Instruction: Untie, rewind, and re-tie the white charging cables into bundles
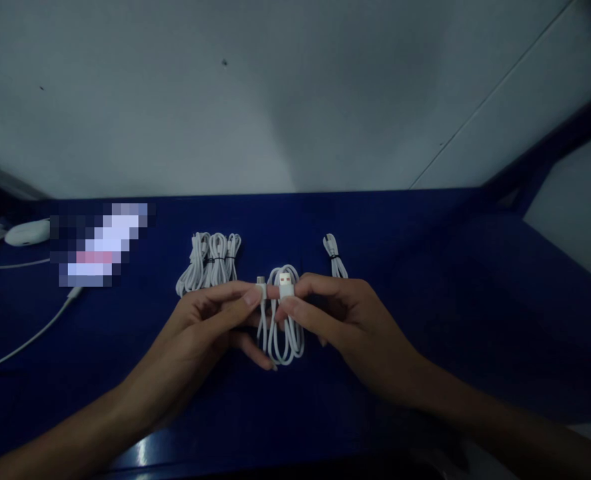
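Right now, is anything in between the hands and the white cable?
Nothing that I can see: the left hand and right hand pinch the white cable by its plugs. The tied bundles lie farther back on the table, not in between.

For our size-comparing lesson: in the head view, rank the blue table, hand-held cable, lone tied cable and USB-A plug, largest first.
1. Blue table
2. Hand-held cable
3. Lone tied cable, partly hidden by the right hand
4. USB-A plug
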The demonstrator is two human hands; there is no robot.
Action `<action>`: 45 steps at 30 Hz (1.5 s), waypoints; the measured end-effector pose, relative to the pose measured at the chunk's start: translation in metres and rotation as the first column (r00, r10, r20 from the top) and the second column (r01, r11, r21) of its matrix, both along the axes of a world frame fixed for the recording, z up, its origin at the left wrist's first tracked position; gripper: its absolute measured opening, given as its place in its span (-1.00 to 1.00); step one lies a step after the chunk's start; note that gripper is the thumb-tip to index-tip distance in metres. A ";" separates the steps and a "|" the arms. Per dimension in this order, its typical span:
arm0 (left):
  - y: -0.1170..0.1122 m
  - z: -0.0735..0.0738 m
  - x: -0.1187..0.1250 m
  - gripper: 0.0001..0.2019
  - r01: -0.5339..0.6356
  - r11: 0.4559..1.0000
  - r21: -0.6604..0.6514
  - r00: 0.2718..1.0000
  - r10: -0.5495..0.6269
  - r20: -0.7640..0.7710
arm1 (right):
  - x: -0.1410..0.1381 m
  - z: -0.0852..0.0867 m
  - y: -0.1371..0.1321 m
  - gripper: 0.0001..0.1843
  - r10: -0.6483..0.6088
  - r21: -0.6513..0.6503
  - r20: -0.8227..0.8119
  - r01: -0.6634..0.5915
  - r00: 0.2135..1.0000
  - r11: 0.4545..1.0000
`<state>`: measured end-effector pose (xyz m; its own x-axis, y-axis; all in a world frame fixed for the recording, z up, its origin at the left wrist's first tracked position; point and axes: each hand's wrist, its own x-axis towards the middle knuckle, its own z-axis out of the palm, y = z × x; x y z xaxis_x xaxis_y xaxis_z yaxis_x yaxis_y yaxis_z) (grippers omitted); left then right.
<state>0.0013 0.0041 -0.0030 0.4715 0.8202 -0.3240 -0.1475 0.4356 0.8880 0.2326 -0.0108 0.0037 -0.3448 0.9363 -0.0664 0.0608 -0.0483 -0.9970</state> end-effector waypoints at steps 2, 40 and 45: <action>0.000 0.001 0.001 -0.73 0.002 1.000 -0.001 1.000 -0.002 -0.003 | 0.000 0.000 0.000 -0.79 0.000 0.000 -0.004 0.000 1.000 1.000; -0.001 0.002 0.001 -0.75 -0.009 1.000 -0.012 1.000 0.008 -0.028 | 0.001 -0.001 0.001 -0.78 0.007 0.002 0.016 -0.007 1.000 1.000; -0.002 0.003 0.001 -0.75 -0.008 1.000 -0.008 0.999 0.007 -0.036 | 0.001 0.000 0.001 -0.76 0.018 0.001 0.016 -0.018 1.000 1.000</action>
<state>0.0025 0.0023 -0.0003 0.4532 0.8208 -0.3476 -0.1188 0.4421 0.8891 0.2331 -0.0094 0.0036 -0.3606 0.9301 -0.0704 0.0771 -0.0454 -0.9960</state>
